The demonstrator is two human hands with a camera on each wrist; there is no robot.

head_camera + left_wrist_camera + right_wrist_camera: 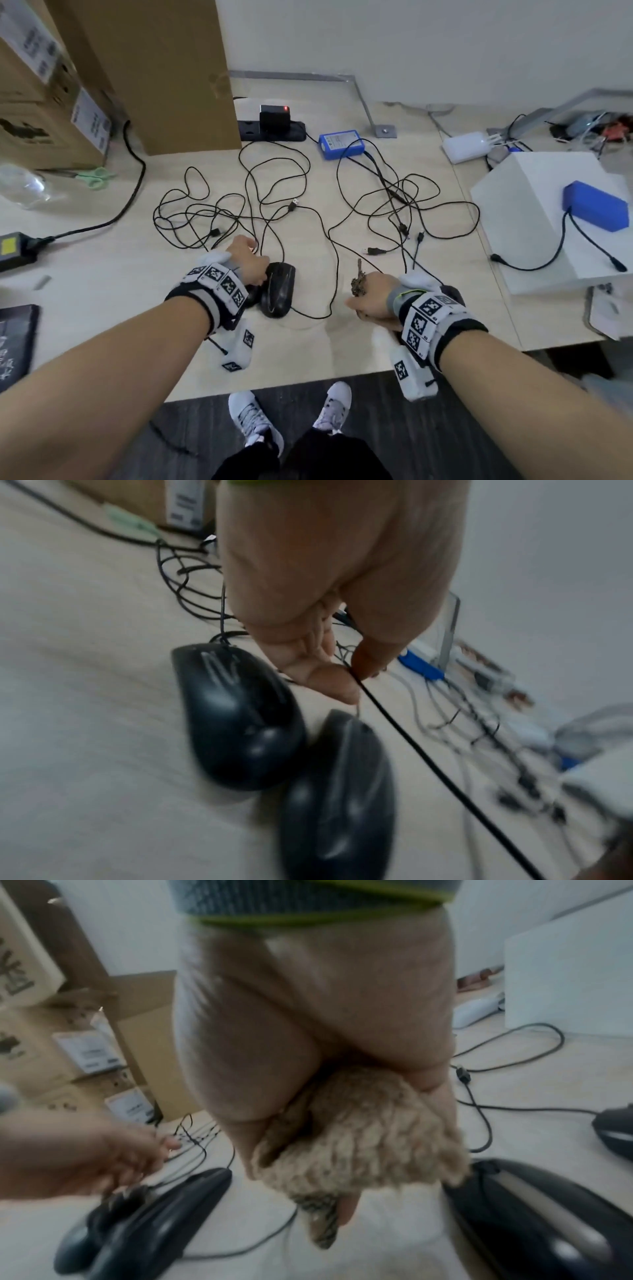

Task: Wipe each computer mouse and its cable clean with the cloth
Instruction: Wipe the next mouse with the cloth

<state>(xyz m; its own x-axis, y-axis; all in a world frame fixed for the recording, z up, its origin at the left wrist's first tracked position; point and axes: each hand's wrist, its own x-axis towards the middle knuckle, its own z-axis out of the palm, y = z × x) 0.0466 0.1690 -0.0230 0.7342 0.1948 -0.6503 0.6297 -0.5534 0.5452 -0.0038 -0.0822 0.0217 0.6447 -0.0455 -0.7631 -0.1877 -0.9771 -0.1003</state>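
Two black mice lie side by side on the pale table: one [279,294] [335,799] in full view, the other [251,296] [236,718] partly under my left wrist. My left hand [263,274] [352,674] pinches a thin black mouse cable [411,739] between thumb and forefinger just beyond them. My right hand [359,301] [342,1177] grips a bunched beige fluffy cloth [358,284] [359,1137] above the table, right of those mice. A third mouse [452,294] [534,1221] lies mostly hidden behind my right wrist.
Tangled black cables [239,205] spread over the table's middle. Cardboard boxes [164,68], green scissors [96,178] and a plastic bottle [24,186] stand at the left. A power strip [274,130], blue box [342,144] and white box [534,212] lie behind and right.
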